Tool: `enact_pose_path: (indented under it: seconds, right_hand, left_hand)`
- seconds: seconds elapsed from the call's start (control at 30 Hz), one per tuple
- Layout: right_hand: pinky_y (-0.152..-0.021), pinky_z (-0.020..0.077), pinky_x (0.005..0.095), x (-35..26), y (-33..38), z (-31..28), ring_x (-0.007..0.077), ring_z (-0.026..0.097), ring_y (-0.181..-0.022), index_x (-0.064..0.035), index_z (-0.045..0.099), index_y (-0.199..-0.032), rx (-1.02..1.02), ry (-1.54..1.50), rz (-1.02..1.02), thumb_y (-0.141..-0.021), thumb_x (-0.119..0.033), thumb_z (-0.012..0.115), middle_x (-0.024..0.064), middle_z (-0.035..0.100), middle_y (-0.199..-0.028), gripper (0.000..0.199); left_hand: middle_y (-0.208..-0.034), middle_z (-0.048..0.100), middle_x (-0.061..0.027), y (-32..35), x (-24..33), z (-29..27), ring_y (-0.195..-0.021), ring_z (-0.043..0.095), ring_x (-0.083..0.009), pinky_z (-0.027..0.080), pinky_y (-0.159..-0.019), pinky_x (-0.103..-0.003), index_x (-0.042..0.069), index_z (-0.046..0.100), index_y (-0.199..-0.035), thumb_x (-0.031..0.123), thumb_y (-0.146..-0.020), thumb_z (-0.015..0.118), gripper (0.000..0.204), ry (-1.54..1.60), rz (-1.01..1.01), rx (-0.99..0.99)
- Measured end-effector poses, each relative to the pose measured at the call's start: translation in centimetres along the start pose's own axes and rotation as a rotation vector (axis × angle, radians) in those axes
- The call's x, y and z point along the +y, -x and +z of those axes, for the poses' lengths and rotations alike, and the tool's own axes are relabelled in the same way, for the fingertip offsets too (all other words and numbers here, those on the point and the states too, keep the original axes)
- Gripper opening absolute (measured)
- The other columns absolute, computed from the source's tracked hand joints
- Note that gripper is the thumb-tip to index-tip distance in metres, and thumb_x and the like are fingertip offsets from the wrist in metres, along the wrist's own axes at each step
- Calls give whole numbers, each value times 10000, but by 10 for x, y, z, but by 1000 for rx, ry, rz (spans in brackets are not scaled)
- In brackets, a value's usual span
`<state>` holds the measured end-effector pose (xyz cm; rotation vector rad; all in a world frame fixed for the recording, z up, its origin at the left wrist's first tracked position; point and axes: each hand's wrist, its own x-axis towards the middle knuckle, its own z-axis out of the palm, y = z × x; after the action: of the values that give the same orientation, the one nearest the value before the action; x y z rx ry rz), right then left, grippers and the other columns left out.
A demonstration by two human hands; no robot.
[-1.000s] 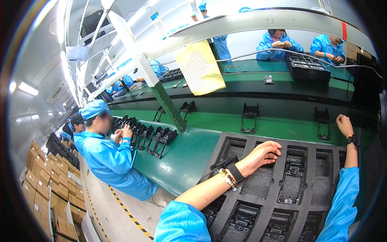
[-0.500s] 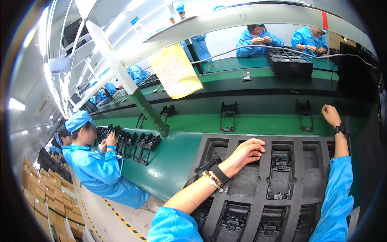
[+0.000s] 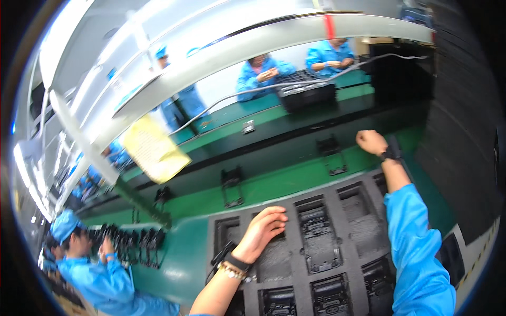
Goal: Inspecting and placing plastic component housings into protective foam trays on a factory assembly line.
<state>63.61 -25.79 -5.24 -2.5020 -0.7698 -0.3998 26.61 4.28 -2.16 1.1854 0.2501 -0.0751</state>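
The dark foam tray [image 3: 295, 274] sits on the green bench right in front of the person, long axis running left to right, slightly tilted up toward the right. Its pockets run crosswise, most holding a black part [image 3: 319, 237] that points away from the person. The left hand [image 3: 262, 231] lies flat over 1 pocket, fingers loosely curled and pressing down, gripping nothing that I can see. The right hand [image 3: 370, 141] is balled into a fist past the tray's far corner; can't tell if it's holding anything. Looks like seating parts in the tray. The next move probably needs a part lined up with an empty pocket [image 3: 354, 206].
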Motion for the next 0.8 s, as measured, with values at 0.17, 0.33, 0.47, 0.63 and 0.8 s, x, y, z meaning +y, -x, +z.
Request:
enact_pose_path:
  seconds: [0.17, 0.33, 0.47, 0.63, 0.8]
  right_hand:
    - [-754, 541, 514, 4, -8, 13, 404, 667, -856, -118, 692, -918, 60, 148, 155, -824, -201, 551, 201, 690, -877, 188]
    - [-805, 535, 467, 15, -3, 12, 377, 662, -934, -70, 667, -965, -13, 98, 127, -846, -168, 538, 180, 697, -940, 201]
    - [-888, 515, 457, -7, -3, 0, 371, 650, -1015, -130, 630, -1191, -197, -183, -96, -815, -212, 593, 191, 685, -1082, 387]
    - [-816, 534, 397, -46, -10, 42, 277, 688, -933, -178, 682, -1103, -371, -222, -470, -835, -240, 600, 157, 713, -983, 288]
    - [-641, 563, 401, -47, -7, 43, 272, 714, -677, -50, 726, -701, -238, 14, -182, -719, -126, 614, 134, 697, -672, 136]
  left_hand:
    - [-977, 644, -47, 5, 4, 1, -897, 612, -136, 502, -845, -281, 52, 592, -1151, 95, -977, 502, 201, 26, -5, 35]
    - [-973, 640, -39, -1, 4, 6, -874, 612, -125, 498, -832, -279, 52, 585, -1141, 97, -972, 503, 194, 19, -23, 13]
    - [-949, 628, -31, -2, 3, 3, -862, 597, -119, 488, -822, -283, 59, 576, -1127, 100, -969, 505, 179, 14, -24, 23]
    - [-949, 624, -34, -3, 4, 8, -858, 590, -123, 486, -809, -286, 58, 576, -1114, 101, -963, 514, 168, 6, -33, 29]
    - [-907, 611, -18, -2, 5, 7, -825, 570, -120, 479, -775, -288, 70, 587, -1087, 120, -956, 530, 151, -5, -23, 71]
